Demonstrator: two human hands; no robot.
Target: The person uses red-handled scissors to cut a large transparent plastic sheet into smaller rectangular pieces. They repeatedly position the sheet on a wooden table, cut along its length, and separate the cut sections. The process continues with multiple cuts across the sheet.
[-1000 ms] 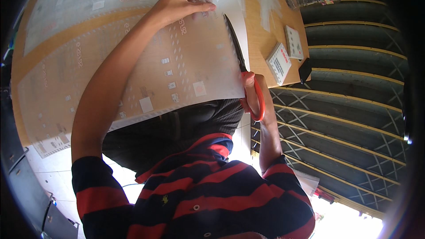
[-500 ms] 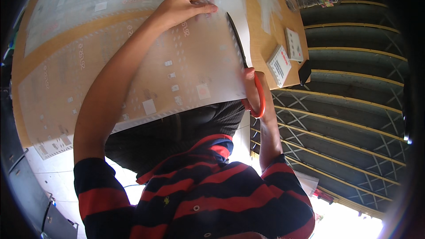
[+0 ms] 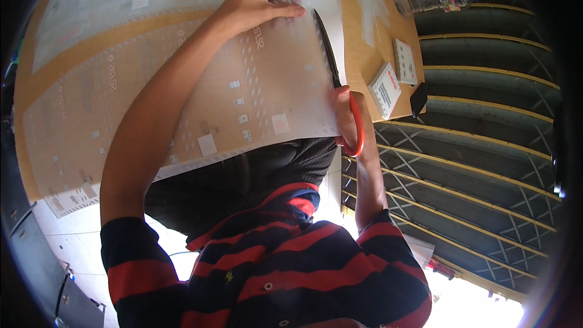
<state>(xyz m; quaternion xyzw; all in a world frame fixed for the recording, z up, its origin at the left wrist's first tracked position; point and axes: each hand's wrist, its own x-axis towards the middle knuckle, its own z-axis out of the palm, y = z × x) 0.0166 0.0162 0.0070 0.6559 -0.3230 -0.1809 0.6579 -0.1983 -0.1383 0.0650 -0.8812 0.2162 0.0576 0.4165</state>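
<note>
Head view: the right hand curls its fingers around orange-handled scissors, blades at the right edge of a translucent plastic sheet; farther up, the left hand pinches it over a wood-toned table; beyond lies a clear bottle.

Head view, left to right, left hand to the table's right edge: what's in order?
Left hand → orange-handled scissors → nearer white pack → farther white pack → black object. Right hand overlaps the scissors, so left out.
</note>
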